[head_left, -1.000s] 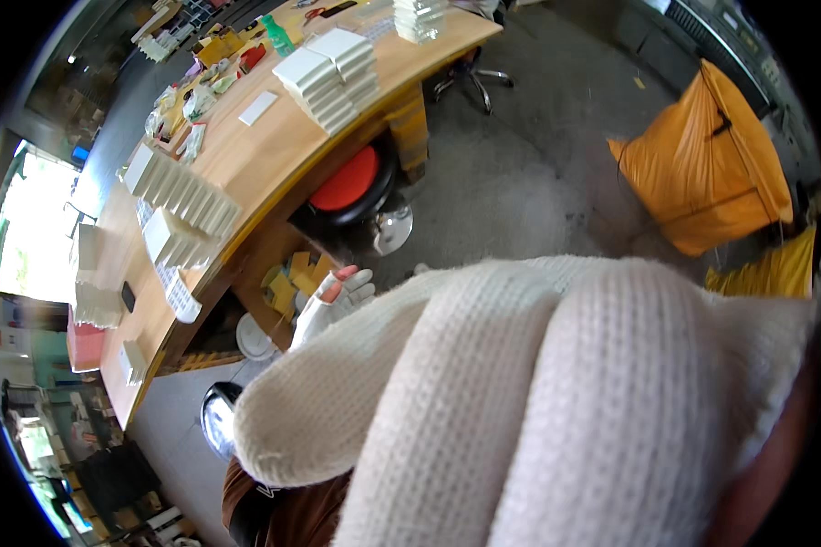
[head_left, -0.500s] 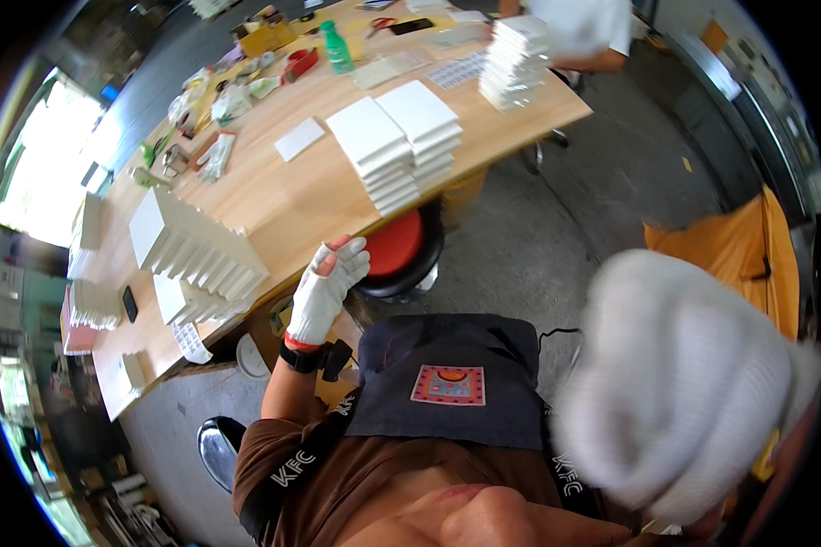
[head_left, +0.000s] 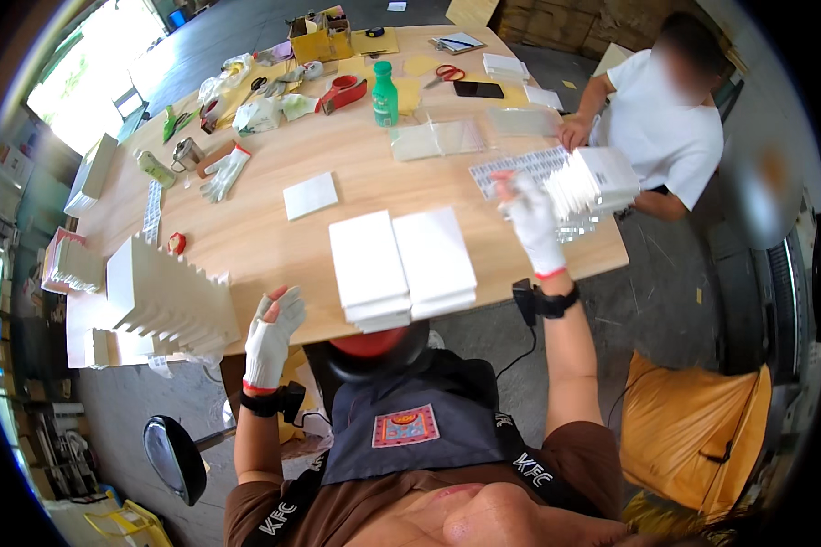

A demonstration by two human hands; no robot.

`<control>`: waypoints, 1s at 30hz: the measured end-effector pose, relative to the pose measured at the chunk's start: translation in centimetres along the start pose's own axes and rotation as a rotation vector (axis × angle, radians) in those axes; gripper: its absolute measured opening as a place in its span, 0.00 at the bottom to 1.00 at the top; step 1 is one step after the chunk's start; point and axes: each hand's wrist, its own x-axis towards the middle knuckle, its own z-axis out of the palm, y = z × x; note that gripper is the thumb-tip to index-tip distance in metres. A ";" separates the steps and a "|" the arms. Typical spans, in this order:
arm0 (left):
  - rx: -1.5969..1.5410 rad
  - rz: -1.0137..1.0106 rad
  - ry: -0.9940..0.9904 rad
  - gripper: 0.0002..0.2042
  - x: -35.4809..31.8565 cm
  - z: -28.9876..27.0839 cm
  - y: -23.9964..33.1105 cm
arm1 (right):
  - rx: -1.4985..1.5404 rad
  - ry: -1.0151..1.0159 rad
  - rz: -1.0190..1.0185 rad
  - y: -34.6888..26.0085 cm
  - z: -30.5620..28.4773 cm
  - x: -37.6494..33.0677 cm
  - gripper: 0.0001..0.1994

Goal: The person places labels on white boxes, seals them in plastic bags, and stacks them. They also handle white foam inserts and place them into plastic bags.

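Observation:
My left hand, in a white fingertip-less glove with a red cuff, is at the table's front edge with fingers stretched out and nothing in it. Beside it on the left leans a long row of white boxes. My right hand, gloved alike and slightly blurred, reaches over the table with fingers apart, next to a sheet of printed labels and a stack of plastic-wrapped white packs. Between my hands stand two piles of flat white boxes, a left pile and a right pile.
Across the wooden table, a co-worker in a white shirt sits at the right. A single white card, green bottle, red tape dispenser, phone and loose glove lie about. A stool is under the edge.
My right hand has moved from close in front of the camera to over the table's right side. The view has turned, showing the co-worker more fully. My left hand stays open near the edge.

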 end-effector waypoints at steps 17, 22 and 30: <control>0.044 -0.002 0.372 0.25 3.9 3.0 -2.5 | -1.140 -0.284 -0.139 20.9 13.3 20.0 0.22; -0.050 -0.037 0.387 0.24 3.5 0.2 -4.0 | -1.210 -0.237 -0.071 22.6 12.8 19.5 0.31; -0.019 -0.044 0.387 0.24 4.3 1.1 -3.2 | -0.860 -0.087 -0.061 25.4 10.5 20.2 0.19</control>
